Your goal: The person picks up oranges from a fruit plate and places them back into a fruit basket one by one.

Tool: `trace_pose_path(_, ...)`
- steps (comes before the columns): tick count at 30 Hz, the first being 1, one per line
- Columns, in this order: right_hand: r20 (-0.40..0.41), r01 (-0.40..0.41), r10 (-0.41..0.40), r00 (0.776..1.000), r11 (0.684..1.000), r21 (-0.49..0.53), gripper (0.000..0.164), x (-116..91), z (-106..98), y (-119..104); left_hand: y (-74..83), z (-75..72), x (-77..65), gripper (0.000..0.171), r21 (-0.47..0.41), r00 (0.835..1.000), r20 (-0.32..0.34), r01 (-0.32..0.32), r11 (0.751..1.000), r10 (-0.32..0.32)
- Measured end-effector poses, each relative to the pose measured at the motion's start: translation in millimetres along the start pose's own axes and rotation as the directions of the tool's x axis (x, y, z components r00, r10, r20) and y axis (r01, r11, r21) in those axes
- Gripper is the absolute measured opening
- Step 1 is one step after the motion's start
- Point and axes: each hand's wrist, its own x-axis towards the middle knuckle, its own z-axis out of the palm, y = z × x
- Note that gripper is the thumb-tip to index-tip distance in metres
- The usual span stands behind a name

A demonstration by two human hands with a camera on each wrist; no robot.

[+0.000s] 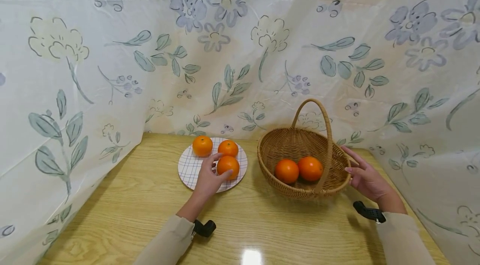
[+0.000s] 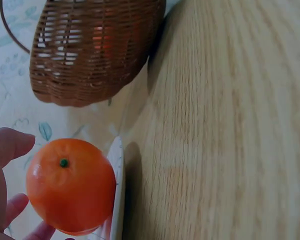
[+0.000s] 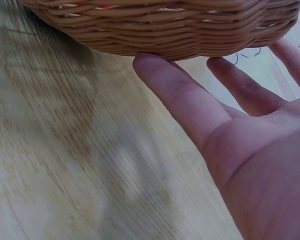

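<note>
In the head view my left hand (image 1: pixel 208 176) is at an orange (image 1: pixel 228 167) on a round checked plate (image 1: pixel 189 175). The thumb and fingers are spread around this fruit. In the left wrist view the thumb stands slightly apart from the orange (image 2: pixel 72 185), while lower fingers lie close against its side. Two more oranges, one at the back left (image 1: pixel 202 146) and one at the back right (image 1: pixel 228 147), sit on the plate. My right hand (image 1: pixel 369 180) is at the right side of a wicker basket (image 1: pixel 277 144); its extended fingers touch the woven wall (image 3: pixel 190 35).
Two oranges, one on the left (image 1: pixel 287 171) and one on the right (image 1: pixel 310 168), lie inside the basket under its tall arched handle (image 1: pixel 327 131). The wooden table (image 1: pixel 240 219) meets a floral cloth (image 1: pixel 232 69) at the back and sides.
</note>
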Motion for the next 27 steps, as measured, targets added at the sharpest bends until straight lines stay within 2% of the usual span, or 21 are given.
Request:
trace_pose_path(6,0.002,-0.002,0.002,1.0,1.0,-0.008,0.075,1.2,-0.1,-0.5,-4.5,4.8,6.9,0.064,0.007,0.999,0.02,0.047,0.999,-0.047)
trace_pose_path(19,-0.008,-0.018,0.018,1.0,1.0,-0.021,0.075,2.2,1.1,-4.1,-3.9,11.0,14.3,0.068,0.033,0.998,0.015,0.062,0.998,-0.063)
trace_pose_path(27,-0.012,-0.024,0.023,1.0,0.999,-0.032,0.074,2.4,1.1,-4.2,-1.4,10.2,12.4,0.067,0.026,0.998,0.004,0.055,0.998,-0.055)
